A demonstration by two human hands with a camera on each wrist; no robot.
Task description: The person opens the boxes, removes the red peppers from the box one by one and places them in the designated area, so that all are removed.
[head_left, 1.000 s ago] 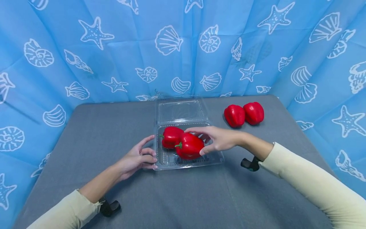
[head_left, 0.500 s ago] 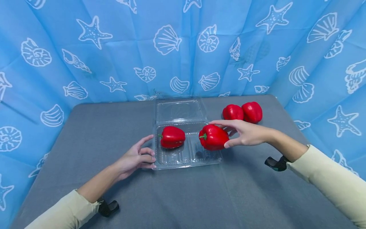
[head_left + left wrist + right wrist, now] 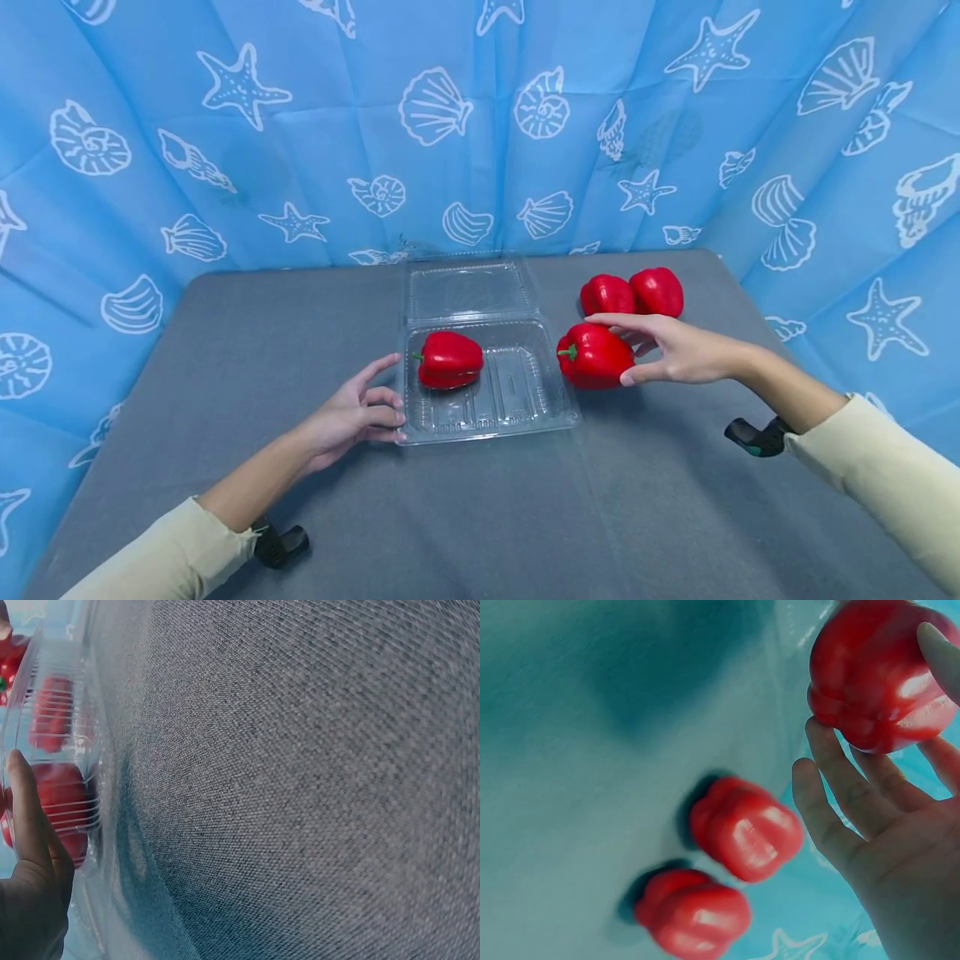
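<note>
My right hand (image 3: 686, 350) holds a red bell pepper (image 3: 596, 357) with a green stem, fingers over its far side and thumb at its near side. This pepper is raised just off the right edge of the clear plastic container (image 3: 491, 435). Inside the container, toward the left, another red bell pepper (image 3: 450, 360) lies on its side. My left hand (image 3: 352, 417) touches the container's left edge with its fingertips. The left wrist view shows a finger (image 3: 28, 817) extended along the ribbed clear wall. From the right wrist, the held pepper (image 3: 877, 675) sits above spread fingers.
Two more red bell peppers (image 3: 606, 294) (image 3: 657, 290) lie close together at the back right of the grey table (image 3: 315, 317). The container's clear lid (image 3: 468, 289) lies folded back behind it. A blue curtain (image 3: 337, 142) with shell prints hangs behind the table.
My right hand has lifted the bell pepper from beside the other one and carried it right, out past the container's right edge. My left hand stays at the container's left edge.
</note>
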